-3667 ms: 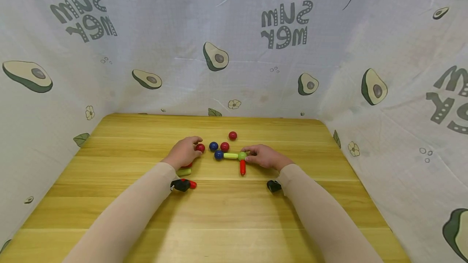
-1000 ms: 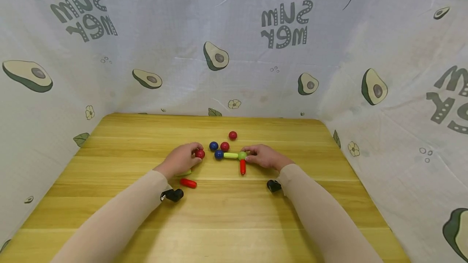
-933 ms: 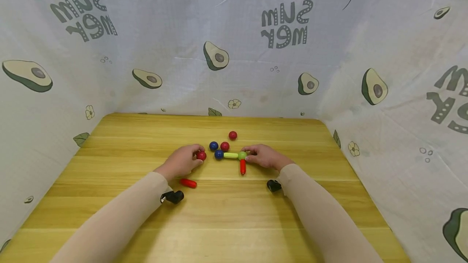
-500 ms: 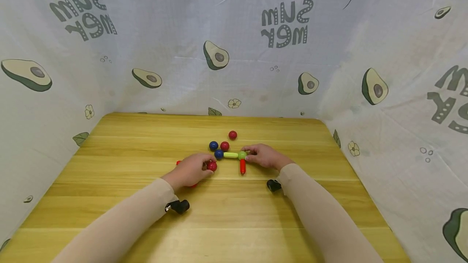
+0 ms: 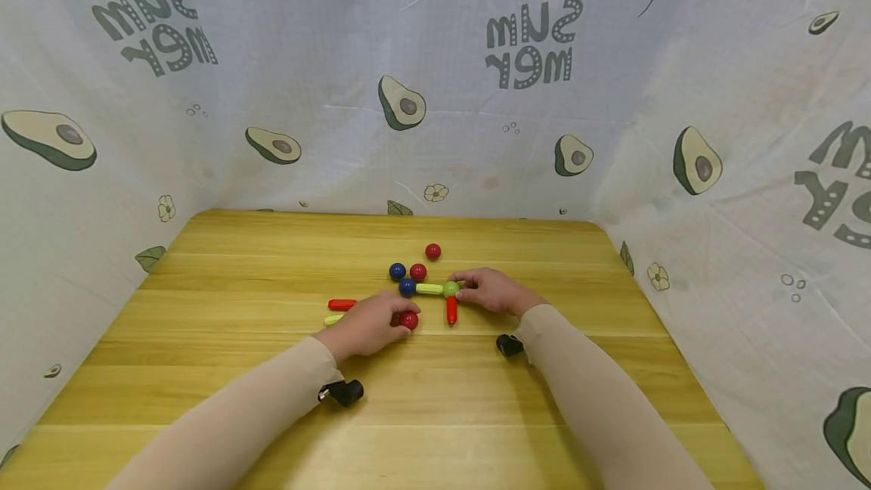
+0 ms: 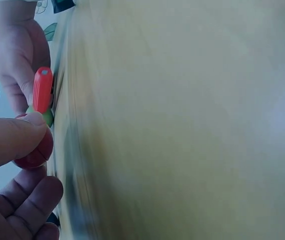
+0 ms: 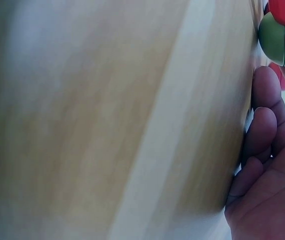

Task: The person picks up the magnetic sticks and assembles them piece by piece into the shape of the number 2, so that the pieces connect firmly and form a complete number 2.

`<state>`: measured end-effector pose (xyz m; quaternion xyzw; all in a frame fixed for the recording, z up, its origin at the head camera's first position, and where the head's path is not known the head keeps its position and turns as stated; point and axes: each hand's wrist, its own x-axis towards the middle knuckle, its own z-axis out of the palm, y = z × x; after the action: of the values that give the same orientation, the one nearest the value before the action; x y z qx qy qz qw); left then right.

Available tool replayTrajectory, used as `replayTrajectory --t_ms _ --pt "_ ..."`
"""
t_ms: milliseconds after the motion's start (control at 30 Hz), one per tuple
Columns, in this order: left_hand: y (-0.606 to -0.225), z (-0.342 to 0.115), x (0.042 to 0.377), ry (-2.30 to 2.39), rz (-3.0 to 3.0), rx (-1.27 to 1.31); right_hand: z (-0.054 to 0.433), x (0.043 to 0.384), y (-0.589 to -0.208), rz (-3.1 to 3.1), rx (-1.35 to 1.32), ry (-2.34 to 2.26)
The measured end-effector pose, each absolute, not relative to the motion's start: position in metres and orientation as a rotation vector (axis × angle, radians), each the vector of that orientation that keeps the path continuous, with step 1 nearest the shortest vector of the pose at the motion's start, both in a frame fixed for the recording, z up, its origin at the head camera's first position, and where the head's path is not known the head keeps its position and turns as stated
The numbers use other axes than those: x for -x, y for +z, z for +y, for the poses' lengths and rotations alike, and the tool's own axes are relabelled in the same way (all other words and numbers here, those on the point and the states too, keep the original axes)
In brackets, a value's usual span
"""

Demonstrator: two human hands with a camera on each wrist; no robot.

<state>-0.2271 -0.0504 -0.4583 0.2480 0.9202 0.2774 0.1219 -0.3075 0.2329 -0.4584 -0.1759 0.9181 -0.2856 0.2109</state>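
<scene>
My left hand (image 5: 370, 324) pinches a red ball (image 5: 409, 320) between thumb and fingers, just left of the red rod's free end. In the left wrist view the thumb lies across that red ball (image 6: 35, 150). With my right hand (image 5: 495, 292) I hold a green ball (image 5: 450, 289) by its right side; the right wrist view shows the thumb against the green ball (image 7: 273, 40). From the green ball a yellow-green rod (image 5: 429, 289) runs left to a blue ball (image 5: 407, 287), and a red rod (image 5: 452, 310) points toward me.
Behind the joined pieces lie another blue ball (image 5: 398, 271), a red ball (image 5: 418, 272) and a farther red ball (image 5: 432, 252). Left of my left hand are a loose red rod (image 5: 342, 305) and a partly hidden yellow-green rod (image 5: 333, 319). A printed cloth hangs around the wooden table (image 5: 435, 414).
My left hand has taken the red ball and carried it right and nearer to me, toward the red rod's free end. My right hand has stayed on the green ball.
</scene>
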Motion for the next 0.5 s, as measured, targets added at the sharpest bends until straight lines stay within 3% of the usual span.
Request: replayTrajectory --t_ms 500 --pt "-0.463 -0.026 0.223 0.755 2.695 -0.884 0.234 0.306 -0.457 2.546 0.483 -0.807"
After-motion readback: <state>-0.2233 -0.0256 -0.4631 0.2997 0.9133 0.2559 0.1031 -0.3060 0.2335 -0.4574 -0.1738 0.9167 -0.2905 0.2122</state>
